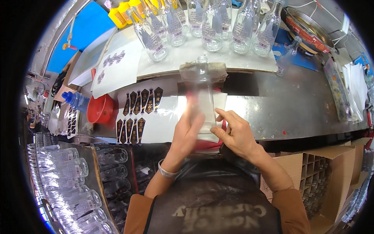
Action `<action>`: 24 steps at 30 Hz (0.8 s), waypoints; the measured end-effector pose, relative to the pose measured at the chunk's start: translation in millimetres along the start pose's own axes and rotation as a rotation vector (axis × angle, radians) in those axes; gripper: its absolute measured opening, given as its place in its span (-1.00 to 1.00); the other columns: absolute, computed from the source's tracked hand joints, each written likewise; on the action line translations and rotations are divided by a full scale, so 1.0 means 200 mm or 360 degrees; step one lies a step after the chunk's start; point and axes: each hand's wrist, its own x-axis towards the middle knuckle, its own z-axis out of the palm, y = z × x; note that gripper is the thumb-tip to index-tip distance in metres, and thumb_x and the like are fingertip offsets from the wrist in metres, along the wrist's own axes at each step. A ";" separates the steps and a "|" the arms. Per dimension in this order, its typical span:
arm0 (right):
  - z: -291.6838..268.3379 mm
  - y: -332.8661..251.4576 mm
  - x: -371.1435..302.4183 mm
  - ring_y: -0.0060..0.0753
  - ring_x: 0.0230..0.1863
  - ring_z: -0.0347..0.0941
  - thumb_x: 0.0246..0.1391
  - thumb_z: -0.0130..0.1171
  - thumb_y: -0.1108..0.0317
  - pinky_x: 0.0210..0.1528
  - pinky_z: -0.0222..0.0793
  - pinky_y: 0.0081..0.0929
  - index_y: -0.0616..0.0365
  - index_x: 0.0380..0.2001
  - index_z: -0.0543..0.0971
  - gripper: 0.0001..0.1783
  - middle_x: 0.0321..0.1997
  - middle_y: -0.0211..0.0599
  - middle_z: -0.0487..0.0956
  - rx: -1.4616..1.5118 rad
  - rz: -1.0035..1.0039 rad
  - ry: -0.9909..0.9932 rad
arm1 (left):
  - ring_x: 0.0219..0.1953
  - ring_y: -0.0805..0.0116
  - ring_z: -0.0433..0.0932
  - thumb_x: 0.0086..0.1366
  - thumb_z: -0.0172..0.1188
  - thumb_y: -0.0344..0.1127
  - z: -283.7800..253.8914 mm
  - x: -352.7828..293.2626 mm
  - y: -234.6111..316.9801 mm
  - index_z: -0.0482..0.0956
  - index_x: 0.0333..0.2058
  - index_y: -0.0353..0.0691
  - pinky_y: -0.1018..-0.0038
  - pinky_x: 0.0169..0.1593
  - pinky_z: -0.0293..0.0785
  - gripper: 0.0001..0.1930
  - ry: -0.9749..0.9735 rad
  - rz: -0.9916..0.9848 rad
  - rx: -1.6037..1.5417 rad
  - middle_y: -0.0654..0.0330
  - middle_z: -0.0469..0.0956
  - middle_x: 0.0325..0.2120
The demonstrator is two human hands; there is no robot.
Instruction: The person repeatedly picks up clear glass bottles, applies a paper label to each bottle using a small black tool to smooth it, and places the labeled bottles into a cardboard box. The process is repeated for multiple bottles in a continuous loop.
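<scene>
A clear glass bottle (206, 103) lies between my hands with its neck resting on a folded beige cloth (182, 73). My left hand (187, 130) is at the bottle's left side near the base, its fingers smeared by motion. From the other side my right hand (237, 134) grips the bottle's lower end, thumb by the base and curled fingers along the side. Beneath the bottle, white paper (221, 102) and something red show in part. To the left, a sheet of dark, tie-shaped labels (136, 101) lies on the table.
Several labelled glass bottles (212, 33) stand on a white board (187, 58) behind. A red cup (101, 109) and a blue-capped bottle (76, 100) are at left. Many bottles (74, 183) lie stacked lower left. A divided cardboard box (339, 187) stands lower right. Far right are papers (352, 93).
</scene>
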 end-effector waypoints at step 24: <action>0.02 0.02 -0.02 -0.41 -0.51 0.36 0.12 0.35 0.23 -0.42 0.32 -0.39 0.29 0.14 0.50 -0.43 -0.31 -0.23 0.53 -0.0154 0.0215 -0.0027 | 0.32 0.14 0.35 0.43 0.14 -0.36 -0.06 -0.08 -0.04 0.16 0.37 -0.45 0.31 0.33 0.30 -0.38 -0.0008 -0.0140 -0.0348 -0.13 0.31 0.32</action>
